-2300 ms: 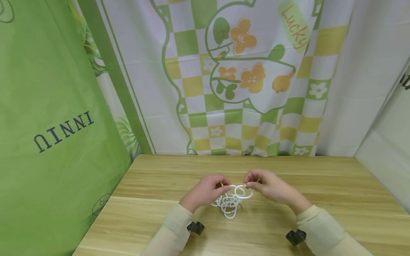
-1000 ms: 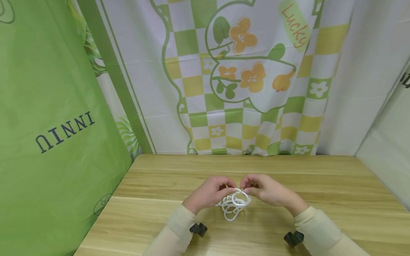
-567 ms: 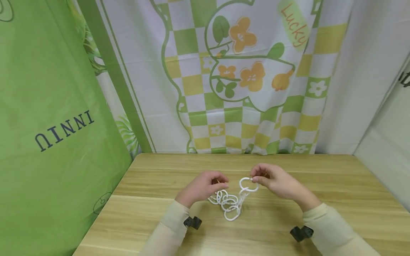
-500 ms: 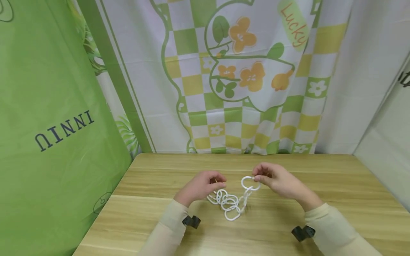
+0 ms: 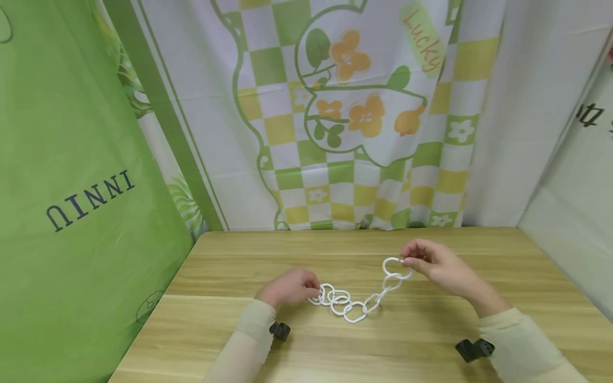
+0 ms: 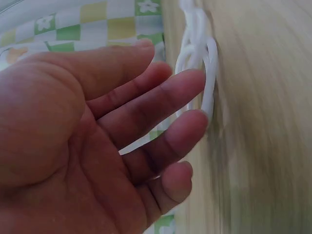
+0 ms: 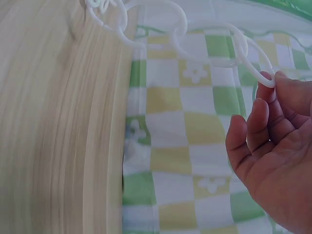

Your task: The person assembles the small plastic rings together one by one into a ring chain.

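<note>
A chain of white plastic links (image 5: 355,321) runs across the wooden table, its left part bunched and its right part lifted. My right hand (image 5: 445,268) pinches the end link (image 7: 265,83) between thumb and fingers, and the links beside it hang in a slope down to the table. At the bunched end is my left hand (image 5: 289,287). In the left wrist view its fingers (image 6: 180,134) are loosely bent, with thumb and fingers apart and nothing between them. The fingertips there lie against or just before the white links (image 6: 209,83); I cannot tell whether they touch.
The wooden table (image 5: 402,346) ends at a patterned curtain (image 5: 335,175) behind it. A green cloth (image 5: 96,266) hangs along the left side, and a pale panel (image 5: 574,213) stands on the right. Each wrist wears a small black camera (image 5: 280,331).
My right hand has moved right with the end link, drawing the heaped chain out into a line. My left hand, near the end link earlier, has let go and shifted left to the bunched links.
</note>
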{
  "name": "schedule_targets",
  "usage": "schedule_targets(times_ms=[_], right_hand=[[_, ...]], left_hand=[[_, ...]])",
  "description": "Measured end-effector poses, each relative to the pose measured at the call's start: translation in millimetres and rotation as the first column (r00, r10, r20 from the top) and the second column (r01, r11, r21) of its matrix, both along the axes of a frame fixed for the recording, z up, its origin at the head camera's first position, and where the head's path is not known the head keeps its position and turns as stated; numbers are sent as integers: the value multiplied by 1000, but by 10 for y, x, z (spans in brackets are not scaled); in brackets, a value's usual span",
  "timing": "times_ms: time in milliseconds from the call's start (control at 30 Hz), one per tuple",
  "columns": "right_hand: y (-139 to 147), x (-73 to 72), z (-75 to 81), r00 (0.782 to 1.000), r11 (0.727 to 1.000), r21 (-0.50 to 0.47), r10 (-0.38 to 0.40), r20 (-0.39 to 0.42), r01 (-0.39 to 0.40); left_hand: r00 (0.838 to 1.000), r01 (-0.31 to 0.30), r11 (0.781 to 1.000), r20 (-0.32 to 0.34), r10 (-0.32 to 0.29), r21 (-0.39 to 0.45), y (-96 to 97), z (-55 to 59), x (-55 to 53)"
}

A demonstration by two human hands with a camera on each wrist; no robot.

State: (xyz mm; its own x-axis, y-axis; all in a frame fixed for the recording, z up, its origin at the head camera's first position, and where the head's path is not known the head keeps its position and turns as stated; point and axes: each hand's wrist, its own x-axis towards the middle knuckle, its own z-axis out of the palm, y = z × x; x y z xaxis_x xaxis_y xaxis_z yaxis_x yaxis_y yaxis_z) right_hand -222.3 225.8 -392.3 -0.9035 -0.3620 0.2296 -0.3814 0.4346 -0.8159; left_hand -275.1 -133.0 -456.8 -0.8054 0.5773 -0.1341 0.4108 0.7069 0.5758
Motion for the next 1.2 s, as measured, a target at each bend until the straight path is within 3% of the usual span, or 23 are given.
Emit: schedule_targets(times_ms=[333, 567, 800, 1000, 1200], right_hand=[[528, 3, -142, 989, 991, 4, -131, -74, 131], [856, 19, -160, 968, 973, -29, -230, -97, 228], [985, 42, -190, 963, 966, -8, -257, -83, 258], [1063, 37, -213, 956, 959, 11, -283, -80, 285], [1134, 45, -311, 958, 957, 49, -285, -38, 287]], left_hand=[[999, -38, 999, 17, 38, -11, -250, -63, 37], [996, -62, 998, -63, 61, -20, -451, -55, 36], [995, -63, 998, -81, 64, 20, -571, -150, 1], [996, -47, 998, -77, 49, 35, -629, -188, 39], [992, -106, 994, -72, 108, 32, -731, -184, 80]])
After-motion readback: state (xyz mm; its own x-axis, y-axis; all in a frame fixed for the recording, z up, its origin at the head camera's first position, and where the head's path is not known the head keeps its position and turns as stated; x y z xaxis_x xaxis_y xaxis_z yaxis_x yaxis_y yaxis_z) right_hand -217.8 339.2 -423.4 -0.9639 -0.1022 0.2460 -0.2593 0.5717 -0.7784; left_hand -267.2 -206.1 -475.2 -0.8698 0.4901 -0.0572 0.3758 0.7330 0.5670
